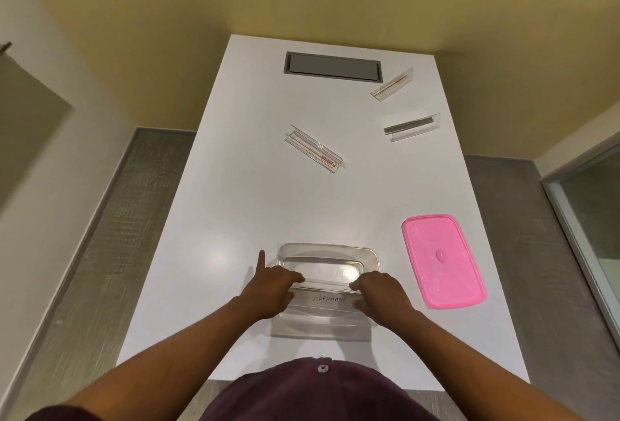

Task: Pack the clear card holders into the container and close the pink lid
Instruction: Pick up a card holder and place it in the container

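Observation:
A clear rectangular container [327, 253] sits on the white table near me. Inside it lies a clear card holder [327, 300] with a card reading "ELEPHANT". My left hand [271, 289] grips the holder's left end, index finger pointing away over the table. My right hand [382, 296] grips its right end. The pink lid [443, 259] lies flat to the right of the container. Three more clear card holders rest farther away: one in the middle [315, 149], one at the right [412, 127], one at the far right [392, 85].
A grey recessed cable hatch [332, 66] is set into the table's far end. The white table [235, 206] is narrow, with grey floor on both sides. A glass panel stands at the right edge.

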The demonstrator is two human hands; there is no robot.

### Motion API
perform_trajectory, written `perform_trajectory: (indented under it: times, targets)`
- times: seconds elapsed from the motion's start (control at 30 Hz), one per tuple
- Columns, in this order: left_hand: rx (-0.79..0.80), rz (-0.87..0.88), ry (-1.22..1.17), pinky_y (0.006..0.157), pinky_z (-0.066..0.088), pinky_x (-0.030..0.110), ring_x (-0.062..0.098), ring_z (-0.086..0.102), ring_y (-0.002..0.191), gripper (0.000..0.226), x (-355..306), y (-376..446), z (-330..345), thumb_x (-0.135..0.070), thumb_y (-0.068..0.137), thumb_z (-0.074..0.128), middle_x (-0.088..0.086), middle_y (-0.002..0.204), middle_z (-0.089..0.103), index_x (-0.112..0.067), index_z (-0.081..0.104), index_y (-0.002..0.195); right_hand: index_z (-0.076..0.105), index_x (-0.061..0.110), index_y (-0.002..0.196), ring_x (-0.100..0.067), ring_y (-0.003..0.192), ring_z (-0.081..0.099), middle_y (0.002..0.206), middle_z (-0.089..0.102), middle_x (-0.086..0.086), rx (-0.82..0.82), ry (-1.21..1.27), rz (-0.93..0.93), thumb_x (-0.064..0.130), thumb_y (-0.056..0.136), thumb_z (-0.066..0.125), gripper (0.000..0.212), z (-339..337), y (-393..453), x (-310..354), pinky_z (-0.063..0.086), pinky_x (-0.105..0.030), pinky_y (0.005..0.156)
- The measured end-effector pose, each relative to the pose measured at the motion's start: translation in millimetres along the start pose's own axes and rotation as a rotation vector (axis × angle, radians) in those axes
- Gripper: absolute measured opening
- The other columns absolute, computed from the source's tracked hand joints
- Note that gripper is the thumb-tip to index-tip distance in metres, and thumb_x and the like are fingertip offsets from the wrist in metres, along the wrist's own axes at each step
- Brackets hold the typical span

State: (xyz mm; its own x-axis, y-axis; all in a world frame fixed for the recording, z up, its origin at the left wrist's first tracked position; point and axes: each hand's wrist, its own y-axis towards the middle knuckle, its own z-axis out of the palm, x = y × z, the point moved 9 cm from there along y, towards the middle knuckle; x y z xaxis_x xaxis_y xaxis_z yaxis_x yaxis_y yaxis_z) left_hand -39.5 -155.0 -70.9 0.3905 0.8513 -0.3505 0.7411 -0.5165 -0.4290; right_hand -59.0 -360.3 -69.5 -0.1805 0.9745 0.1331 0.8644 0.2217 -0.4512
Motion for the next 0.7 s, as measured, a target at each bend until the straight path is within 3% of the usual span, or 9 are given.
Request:
perform_trajectory:
  times: [0.17, 0.47, 0.7]
  targets:
    - [0.044, -0.061, 0.011, 0.118, -0.010, 0.064, 0.018, 0.050, 0.132, 0.043, 0, 4, 14, -0.021, 0.095, 0.056, -0.005, 0.133, 0.064, -0.026, 0.054, 0.137, 0.075, 0.017, 0.095, -0.034, 0.094, 0.070, 0.098, 0.075, -0.010, 0.026, -0.038, -0.016, 0.018, 0.082, 0.065, 0.016, 16, 7, 5, 0.057, -0.038, 0.076]
    - [0.020, -0.147, 0.040, 0.119, -0.008, 0.058, 0.020, 0.058, 0.120, 0.039, -1, 4, 30, -0.015, 0.091, 0.059, -0.001, 0.117, 0.069, -0.026, 0.057, 0.128, 0.075, 0.017, 0.109, -0.034, 0.098, 0.069, 0.109, 0.073, -0.009, 0.031, -0.075, -0.002, 0.013, 0.082, 0.069, 0.027, 25, 13, 3, 0.057, -0.040, 0.081]
    - [-0.007, -0.171, 0.062, 0.121, 0.002, 0.054, 0.022, 0.059, 0.119, 0.038, 0, 3, 38, -0.012, 0.090, 0.059, 0.002, 0.119, 0.068, -0.026, 0.058, 0.126, 0.072, 0.012, 0.094, -0.036, 0.088, 0.070, 0.098, 0.072, -0.011, 0.076, -0.151, -0.011, 0.008, 0.080, 0.068, 0.015, 26, 7, 12, 0.057, -0.038, 0.072]
